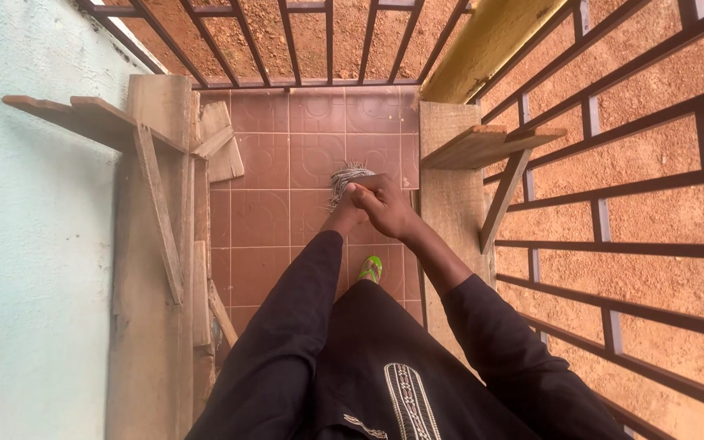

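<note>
since both the left hand (345,213) and right hand (385,205) are closed together round the bound top of the bundled straw broom (345,179), over the tiled floor (262,220) midway between its side edges, it likely handles light, bristles springy, best gripped at that tied end.

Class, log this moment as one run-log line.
left hand and right hand: clasping broom bundle | below: tiled floor | right: metal railing

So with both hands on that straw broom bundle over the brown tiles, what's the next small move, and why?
Probably a short sweep toward the feet: both the right hand and left hand grip the pale straw broom bundle over the brown tiled floor, between the wooden planks.
</note>
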